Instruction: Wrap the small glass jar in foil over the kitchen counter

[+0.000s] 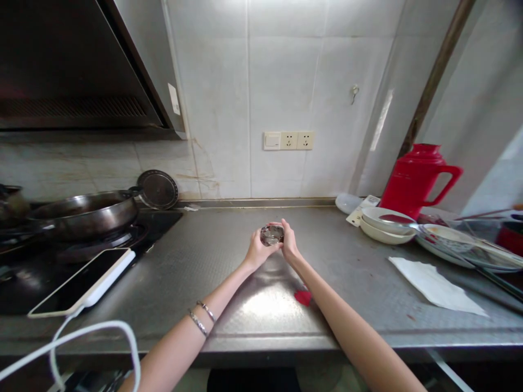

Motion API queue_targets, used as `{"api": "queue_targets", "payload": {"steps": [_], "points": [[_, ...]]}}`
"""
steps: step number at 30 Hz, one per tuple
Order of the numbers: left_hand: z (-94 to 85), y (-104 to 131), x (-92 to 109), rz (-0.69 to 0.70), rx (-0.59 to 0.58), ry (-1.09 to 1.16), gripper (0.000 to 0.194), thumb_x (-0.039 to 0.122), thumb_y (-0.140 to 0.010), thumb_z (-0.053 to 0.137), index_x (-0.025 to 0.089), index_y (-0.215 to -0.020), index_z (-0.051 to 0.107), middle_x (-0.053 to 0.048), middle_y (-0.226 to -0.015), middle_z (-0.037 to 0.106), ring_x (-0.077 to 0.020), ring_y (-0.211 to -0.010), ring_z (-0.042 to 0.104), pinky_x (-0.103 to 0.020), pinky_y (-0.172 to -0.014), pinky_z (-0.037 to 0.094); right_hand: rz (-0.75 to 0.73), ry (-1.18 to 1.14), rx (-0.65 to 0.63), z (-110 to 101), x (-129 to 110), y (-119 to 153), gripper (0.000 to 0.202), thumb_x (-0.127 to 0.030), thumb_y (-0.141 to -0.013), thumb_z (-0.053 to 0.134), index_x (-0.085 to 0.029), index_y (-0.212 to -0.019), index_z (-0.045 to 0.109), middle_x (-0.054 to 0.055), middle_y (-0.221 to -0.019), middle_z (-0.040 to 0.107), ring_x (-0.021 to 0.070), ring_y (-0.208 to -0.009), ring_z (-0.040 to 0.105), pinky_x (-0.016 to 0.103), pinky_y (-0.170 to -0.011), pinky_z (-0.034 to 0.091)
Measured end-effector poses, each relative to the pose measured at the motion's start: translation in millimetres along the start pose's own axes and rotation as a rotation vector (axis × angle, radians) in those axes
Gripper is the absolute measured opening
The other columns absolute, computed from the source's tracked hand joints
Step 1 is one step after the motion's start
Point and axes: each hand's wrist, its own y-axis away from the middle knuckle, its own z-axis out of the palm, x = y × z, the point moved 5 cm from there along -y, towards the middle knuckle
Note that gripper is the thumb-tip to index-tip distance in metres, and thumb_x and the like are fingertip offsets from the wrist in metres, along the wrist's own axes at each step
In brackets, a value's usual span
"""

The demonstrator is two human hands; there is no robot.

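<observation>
Both forearms bare, no sleeves in view; left hand [256, 251] and right hand [289, 242] without gloves or rings that can be made out; two thin silver-coloured bracelets [202, 317] side by side on the left wrist

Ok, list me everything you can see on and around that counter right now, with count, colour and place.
glass jar: one, clear, held above mid counter
counter: one, steel grey, across the view
pan: one, dark, on the stove at left
lid: one, dark metal, leaning on the wall behind the pan
phone: one, black screen with white edge, on the stove edge, white cable attached
sockets: one cream strip, on the wall
jug: one, red, back right
bowls: two stacked, white, right
paper: one, white, right front
red scrap: one, under the right forearm
bracelets: two, silver, left wrist
left hand: holding the jar
right hand: holding the jar
</observation>
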Motion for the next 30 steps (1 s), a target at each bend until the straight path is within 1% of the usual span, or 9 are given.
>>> {"api": "queue_targets", "payload": {"steps": [4,10,12,17,21,24,27,30], "points": [[1.5,-1,3,-0.014,-0.004,0.041,0.06,0.031,-0.057,0.084,0.016,-0.107,0.054,-0.01,-0.103,0.066,-0.0236,-0.097,0.064,-0.039,-0.092,0.047,-0.006,-0.018,0.016,1,4,2,0.047,-0.057,-0.075,0.05,-0.017,-0.082,0.073,0.005,-0.078,0.074,0.0226,-0.074,0.067,0.032,-0.074,0.05],[-5.0,0,18,0.01,0.082,-0.132,0.064,0.03,-0.056,0.083,0.016,-0.107,0.048,-0.011,-0.104,0.065,-0.0225,-0.094,0.064,-0.038,-0.086,0.049,-0.016,-0.04,0.069,2,9,2,0.044,-0.055,-0.074,0.052,-0.017,-0.086,0.073,0.005,-0.086,0.075,0.0241,-0.088,0.067,0.031,-0.079,0.05],[-6.7,0,19,0.024,0.082,-0.148,0.065,0.031,-0.056,0.083,0.016,-0.108,0.047,-0.009,-0.103,0.065,-0.0219,-0.094,0.065,-0.037,-0.086,0.05,-0.013,-0.059,0.068,3,8,2,0.045,-0.055,-0.073,0.053,-0.016,-0.086,0.073,0.005,-0.086,0.075,0.0245,-0.088,0.067,0.031,-0.079,0.049],[-6.9,-5,13,0.075,0.002,-0.081,0.065,0.034,-0.059,0.082,0.016,-0.111,0.047,-0.009,-0.104,0.065,-0.0217,-0.095,0.064,-0.037,-0.087,0.05,0.015,-0.104,0.09,-2,1,-1,0.047,-0.055,-0.074,0.048,-0.015,-0.078,0.073,0.007,-0.082,0.075,0.0237,-0.078,0.068,0.031,-0.069,0.05],[-3.9,-7,9,0.063,-0.089,0.007,0.065,0.033,-0.06,0.081,0.016,-0.113,0.047,-0.01,-0.106,0.064,-0.0216,-0.096,0.064,-0.037,-0.088,0.05,0.008,-0.122,0.151,-10,-4,-4,0.038,-0.046,-0.075,0.046,-0.017,-0.068,0.071,0.007,-0.081,0.075,0.0219,-0.076,0.067,0.029,-0.066,0.049],[0.6,-5,11,0.058,-0.157,0.076,0.067,0.033,-0.059,0.081,0.016,-0.114,0.045,-0.009,-0.105,0.064,-0.021,-0.095,0.064,-0.037,-0.088,0.05,0.005,-0.13,0.172,-12,-6,-6,0.029,-0.04,-0.072,0.05,-0.019,-0.059,0.066,0.007,-0.081,0.075,0.021,-0.077,0.067,0.029,-0.068,0.05],[4.3,0,13,0.048,-0.202,0.087,0.07,0.032,-0.059,0.082,0.016,-0.116,0.044,-0.01,-0.106,0.065,-0.0214,-0.097,0.064,-0.038,-0.091,0.049,0.008,-0.114,0.149,-9,-11,-6,0.018,-0.033,-0.065,0.058,-0.019,-0.063,0.068,0.005,-0.082,0.075,0.0209,-0.079,0.066,0.029,-0.07,0.05],[5.3,2,16,0.054,-0.223,0.076,0.072,0.03,-0.058,0.082,0.016,-0.118,0.044,-0.011,-0.11,0.065,-0.0227,-0.101,0.063,-0.039,-0.094,0.048,0.021,-0.087,0.06,-4,-18,-3,0.019,-0.03,-0.063,0.063,-0.018,-0.074,0.073,0.005,-0.085,0.075,0.0226,-0.085,0.067,0.03,-0.074,0.05]]}}
